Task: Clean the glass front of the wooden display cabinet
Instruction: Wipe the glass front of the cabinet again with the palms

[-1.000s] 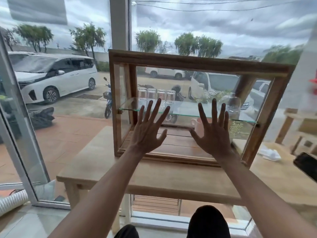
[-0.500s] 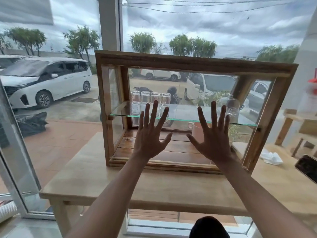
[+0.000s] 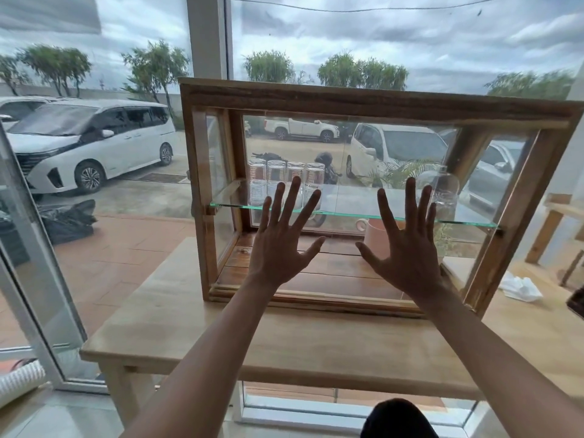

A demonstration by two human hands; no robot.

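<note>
**Hands spread before the cabinet glass, cloth lying off to the right**

Cabinet (image 3: 363, 99) is sitting straight ahead of the person on the wooden surface (image 3: 252, 336), its long axis running left to right across the view, its glass front (image 3: 347, 172) facing them. Going from the left: four upturned glasses (image 3: 286, 181) are standing in a row on the glass shelf (image 3: 354, 213) inside, toward its left end. The left hand (image 3: 278, 248) is rising in front of them, fingers splayed wide, palm toward the pane, holding nothing. The right hand (image 3: 407, 257) is mirroring it just to the right, equally wide and empty, partly covering a pink mug (image 3: 374, 237) on the cabinet floor. Whether either palm is actually pressing on the glass, I cannot tell.

Further right, a crumpled white cloth (image 3: 518, 287) is lying on the surface, just past the cabinet's right post. Nothing for wiping is in hand, so cleaning is apparently not yet under way. The right hand is the nearer one to that cloth, and reaching rightward and down looks like the natural next move.
</note>
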